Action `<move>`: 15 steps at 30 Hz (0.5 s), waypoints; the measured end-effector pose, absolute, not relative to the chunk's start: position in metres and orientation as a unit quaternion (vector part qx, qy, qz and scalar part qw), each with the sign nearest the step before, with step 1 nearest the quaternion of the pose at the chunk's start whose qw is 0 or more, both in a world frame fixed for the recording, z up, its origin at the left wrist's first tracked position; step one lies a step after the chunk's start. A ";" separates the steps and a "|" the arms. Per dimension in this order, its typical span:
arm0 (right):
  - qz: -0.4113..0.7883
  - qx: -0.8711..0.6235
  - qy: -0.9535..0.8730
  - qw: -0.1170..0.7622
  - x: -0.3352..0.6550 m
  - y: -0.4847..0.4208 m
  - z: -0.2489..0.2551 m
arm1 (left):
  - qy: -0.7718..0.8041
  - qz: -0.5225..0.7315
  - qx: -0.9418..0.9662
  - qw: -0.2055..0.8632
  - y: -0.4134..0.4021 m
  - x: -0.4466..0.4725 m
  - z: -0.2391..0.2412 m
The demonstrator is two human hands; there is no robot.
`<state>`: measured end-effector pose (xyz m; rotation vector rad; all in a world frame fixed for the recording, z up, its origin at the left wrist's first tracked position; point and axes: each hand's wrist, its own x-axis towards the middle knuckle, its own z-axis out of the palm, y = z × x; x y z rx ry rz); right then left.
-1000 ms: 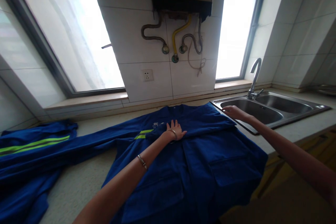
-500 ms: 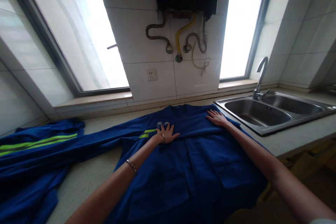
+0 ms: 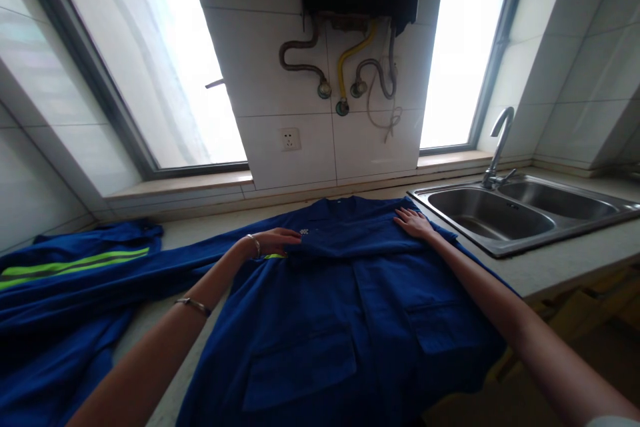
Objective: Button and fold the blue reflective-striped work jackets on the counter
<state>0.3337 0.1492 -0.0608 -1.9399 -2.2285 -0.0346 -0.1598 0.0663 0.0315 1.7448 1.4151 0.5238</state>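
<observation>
A long pale countertop (image 3: 535,273) runs beneath two bright windows, and across it you have a blue jacket (image 3: 345,293) spread out, collar toward the wall and hem toward you, presumably so that its whole front lies within reach. One long sleeve (image 3: 200,260) stretches left over a heap of blue cloth (image 3: 133,235) with lime stripes; the other, the folded sleeve (image 3: 360,240), lies across the chest. To the right sits a steel double sink (image 3: 563,223), just beside the jacket's shoulder. Your right hand (image 3: 413,223) rests flat on that shoulder, fingers slightly apart, apparently to steady the fabric. Your left hand (image 3: 280,238), fingers together, reaches over the end of the folded sleeve; whether they pinch the cloth, you cannot tell from here. A bit of lime band (image 3: 275,256) shows just below it. Two bracelets (image 3: 193,305) circle your left arm. Among the writing, a small white mark (image 3: 304,232) on the chest is partly covered and unreadable, and a tiny pale tag (image 3: 341,200) inside the collar is too small to read.
</observation>
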 end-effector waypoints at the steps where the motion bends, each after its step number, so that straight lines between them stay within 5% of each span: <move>1: -0.013 -0.653 -0.751 0.097 0.334 0.149 -0.061 | 0.553 0.168 0.691 0.435 0.065 -0.159 0.029; 4: -0.015 -0.652 -0.752 0.101 0.334 0.149 -0.062 | 0.567 0.103 0.719 0.388 0.065 -0.151 0.021; 10: -0.013 -0.652 -0.749 0.113 0.336 0.149 -0.062 | 0.501 0.292 0.813 -0.048 0.066 -0.148 0.025; 15: -0.015 -0.646 -0.756 0.104 0.337 0.150 -0.064 | 0.316 0.034 0.926 -0.204 0.048 -0.167 0.012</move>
